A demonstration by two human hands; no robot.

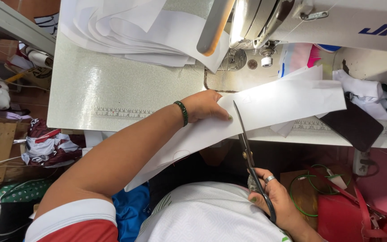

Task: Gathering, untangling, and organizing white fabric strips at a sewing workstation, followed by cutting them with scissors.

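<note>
My left hand, with a green bead bracelet on the wrist, grips a long white fabric strip that lies across the front edge of the sewing table. My right hand holds a pair of dark scissors by the handles. The blades point up and their tip rests on the strip just right of my left fingers. The strip's lower end hangs off the table toward my lap.
A white sewing machine stands at the back right. A stack of white fabric pieces lies at the back left. A dark phone sits at the table's right edge. A red bag and cluttered fabrics are on the floor.
</note>
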